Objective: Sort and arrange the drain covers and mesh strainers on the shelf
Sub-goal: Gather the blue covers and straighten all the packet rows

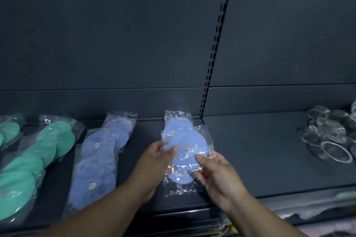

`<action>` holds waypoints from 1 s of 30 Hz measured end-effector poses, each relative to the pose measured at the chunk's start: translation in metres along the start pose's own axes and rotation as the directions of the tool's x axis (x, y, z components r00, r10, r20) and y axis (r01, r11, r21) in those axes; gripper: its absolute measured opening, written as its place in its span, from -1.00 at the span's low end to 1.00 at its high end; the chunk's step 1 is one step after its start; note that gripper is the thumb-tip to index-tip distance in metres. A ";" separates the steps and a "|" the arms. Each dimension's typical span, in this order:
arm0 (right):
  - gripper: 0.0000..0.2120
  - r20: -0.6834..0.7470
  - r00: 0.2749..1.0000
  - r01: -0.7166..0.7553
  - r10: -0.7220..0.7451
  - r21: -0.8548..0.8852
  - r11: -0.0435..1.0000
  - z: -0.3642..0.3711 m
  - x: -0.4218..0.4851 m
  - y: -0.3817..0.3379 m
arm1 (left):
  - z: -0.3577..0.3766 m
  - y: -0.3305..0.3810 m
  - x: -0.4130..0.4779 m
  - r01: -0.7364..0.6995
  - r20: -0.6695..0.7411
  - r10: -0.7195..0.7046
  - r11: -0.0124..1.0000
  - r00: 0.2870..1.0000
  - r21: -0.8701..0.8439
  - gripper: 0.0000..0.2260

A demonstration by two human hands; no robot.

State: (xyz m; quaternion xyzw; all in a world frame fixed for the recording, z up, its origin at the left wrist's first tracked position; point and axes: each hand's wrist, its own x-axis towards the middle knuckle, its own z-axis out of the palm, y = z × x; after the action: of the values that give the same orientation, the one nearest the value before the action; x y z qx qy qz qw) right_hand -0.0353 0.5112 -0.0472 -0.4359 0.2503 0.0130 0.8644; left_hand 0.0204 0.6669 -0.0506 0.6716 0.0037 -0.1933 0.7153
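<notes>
A round blue drain cover [185,151] in a clear plastic bag, with a small metal disc at its middle, is held over the dark shelf [256,161]. My left hand [157,163] pinches its left edge and my right hand [215,174] pinches its lower right edge. Two more bagged blue covers lie under and behind it, one at the back [178,124] and one at the front [180,178]. A row of bagged blue covers [100,158] lies to the left. Green bagged covers [38,152] lie further left. Metal mesh strainers [329,134] are heaped at the far right.
The shelf's dark back panel rises behind, with a slotted upright [213,54] between two bays. A bare stretch of shelf lies between the blue covers and the strainers. The front edge of the shelf runs below my wrists.
</notes>
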 end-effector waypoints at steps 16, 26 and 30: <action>-0.83 0.029 0.992 -0.069 0.125 -0.707 0.704 -0.019 0.006 0.001 | -0.029 0.004 0.010 -0.071 -0.156 0.134 0.932 0.979 0.356 -0.66; -0.68 0.036 0.958 0.154 -0.286 -0.901 0.405 -0.025 0.018 0.017 | -0.007 -0.024 -0.001 0.014 -0.006 -0.012 0.909 1.000 0.416 -0.54; -0.60 0.096 0.971 0.173 -0.220 -0.915 0.365 -0.024 0.017 0.014 | -0.001 -0.027 -0.005 0.031 -0.011 -0.029 0.906 1.000 0.421 -0.47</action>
State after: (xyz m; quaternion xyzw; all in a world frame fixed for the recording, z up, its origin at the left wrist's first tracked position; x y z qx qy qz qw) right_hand -0.0346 0.4982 -0.0774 -0.8662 0.1661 0.0366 0.4698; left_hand 0.0082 0.6685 -0.0754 0.8104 -0.0260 -0.1990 0.5504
